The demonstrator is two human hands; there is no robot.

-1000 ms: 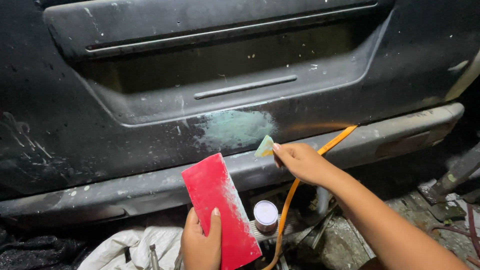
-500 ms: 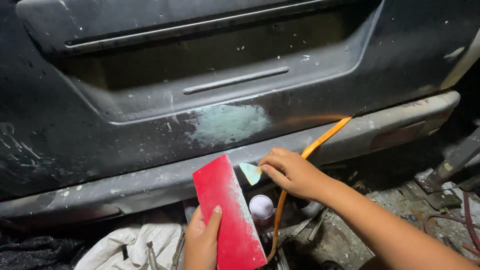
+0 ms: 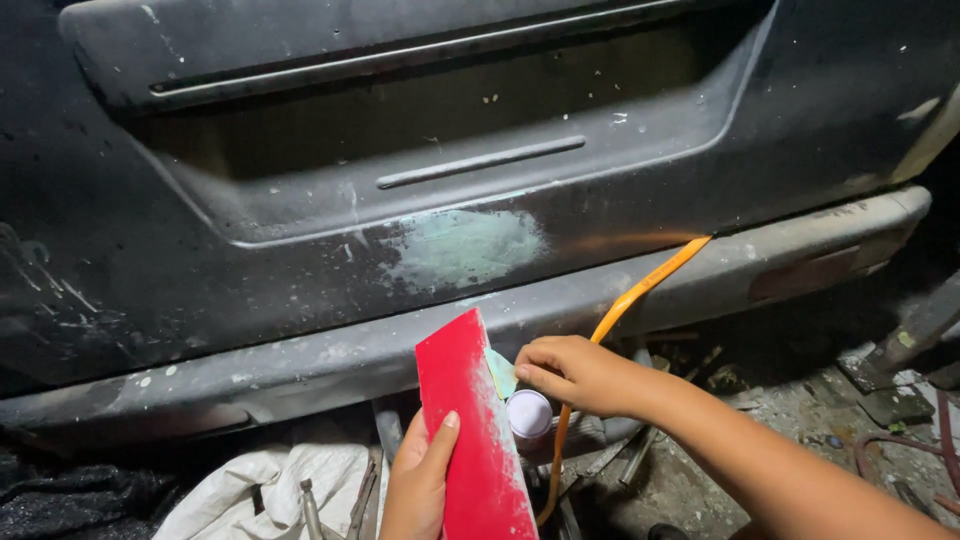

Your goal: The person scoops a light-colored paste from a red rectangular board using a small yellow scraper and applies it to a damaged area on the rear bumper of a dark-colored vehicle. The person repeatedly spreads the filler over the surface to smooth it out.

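My left hand point(image 3: 418, 485) holds a flat red board point(image 3: 470, 430) upright at the bottom centre, thumb on its face. My right hand point(image 3: 575, 373) pinches a small pale green spreader point(image 3: 501, 373) and presses it against the board's right edge. Just below the spreader stands a small round white container point(image 3: 529, 412). Above both hands, the dark dusty car rear panel point(image 3: 300, 250) carries a pale green patch of filler point(image 3: 462, 247).
A grey bumper point(image 3: 700, 290) runs under the panel. An orange hose point(image 3: 640, 290) curves from the bumper down past my right hand. White cloth point(image 3: 260, 490) and metal tools lie at the bottom left; debris covers the ground at the right.
My right hand has come down and left from the filler patch with the spreader, reaching the edge of the red board. The board has tilted slightly more upright.
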